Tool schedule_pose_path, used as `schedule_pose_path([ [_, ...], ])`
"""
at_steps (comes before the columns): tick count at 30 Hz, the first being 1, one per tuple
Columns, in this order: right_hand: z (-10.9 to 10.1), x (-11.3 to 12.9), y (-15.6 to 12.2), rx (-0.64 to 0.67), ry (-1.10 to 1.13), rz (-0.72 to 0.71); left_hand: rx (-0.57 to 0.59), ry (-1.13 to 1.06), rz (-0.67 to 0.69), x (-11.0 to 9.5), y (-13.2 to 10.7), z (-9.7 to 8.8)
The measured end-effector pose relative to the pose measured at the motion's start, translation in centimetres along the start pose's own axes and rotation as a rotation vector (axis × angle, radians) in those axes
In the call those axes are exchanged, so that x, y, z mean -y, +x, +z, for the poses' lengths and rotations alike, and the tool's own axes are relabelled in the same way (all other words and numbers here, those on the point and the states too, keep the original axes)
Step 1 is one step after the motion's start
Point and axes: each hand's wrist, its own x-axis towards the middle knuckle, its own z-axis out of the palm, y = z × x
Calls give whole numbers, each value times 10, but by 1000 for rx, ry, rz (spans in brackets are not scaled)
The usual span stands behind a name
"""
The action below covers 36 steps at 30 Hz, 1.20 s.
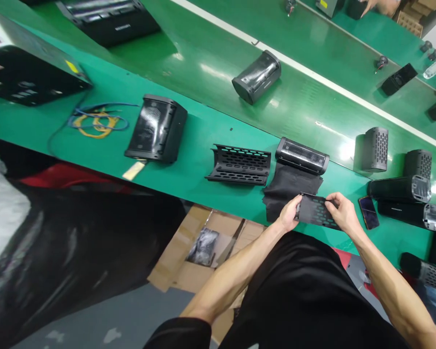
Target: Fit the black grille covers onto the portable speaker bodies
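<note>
My left hand [289, 213] grips the left end of a slotted black speaker grille [312, 209], its fingers closed round the edge. A thin dark sheet seems to cover part of its slots. My right hand [342, 212] is closed at the grille's right end, with thumb and forefinger bent against its upper side. Under and behind the grille lies a dark cloth [292, 182] on the green table. A black speaker [302, 155] rests at the cloth's far edge. To the left, a curved slotted black cover [241, 165] lies with its hollow side up.
Another speaker [156, 128] stands farther left, near coiled blue and yellow cables [98, 121]. A phone [368, 212] lies right of my right hand, beside several black speakers [399, 188]. Beyond runs a green conveyor [210, 63] carrying speakers. A co-worker's hand [383, 7] shows at the far top right.
</note>
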Motion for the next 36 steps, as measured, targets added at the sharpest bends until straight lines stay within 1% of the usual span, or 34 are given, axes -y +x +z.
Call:
schedule_pose_path([
  [3, 4, -9, -2, -32, -138, -36, 14, 16, -12, -1, -3, -1],
  [6, 7, -10, -5, -46, -161, -36, 76, 116, 76, -3, -11, 4],
  [9, 3, -15, -10, -48, -148, -23, 94, 243, 140, -10, -21, 7],
  [11, -5, -25, -14, -48, -104, -16, 74, 290, 131, -16, -26, 7],
  [14, -19, -48, -20, -76, 29, 16, 32, 342, 109, -27, -33, 7],
  [17, -32, -73, -26, -114, 104, 89, 11, 361, 90, -37, -39, 8],
  [20, -35, -87, -32, -141, 173, 182, 1, 373, 69, -44, -46, 12],
  [22, -28, -87, -37, -98, 313, 265, -4, 393, 54, -46, -49, 16],
  [25, -11, -79, -42, 44, 553, 381, 2, 421, 38, -47, -54, 21],
  [27, 1, -73, -44, 99, 654, 405, 3, 440, 30, -49, -57, 25],
  [29, 7, -71, -47, 119, 731, 408, -7, 459, 25, -52, -61, 27],
  [31, 8, -72, -50, 167, 812, 403, -21, 475, 31, -55, -65, 29],
  [33, 6, -74, -52, 246, 870, 388, -36, 493, 44, -58, -69, 30],
  [36, 1, -76, -56, 336, 901, 384, -55, 532, 41, -61, -75, 30],
])
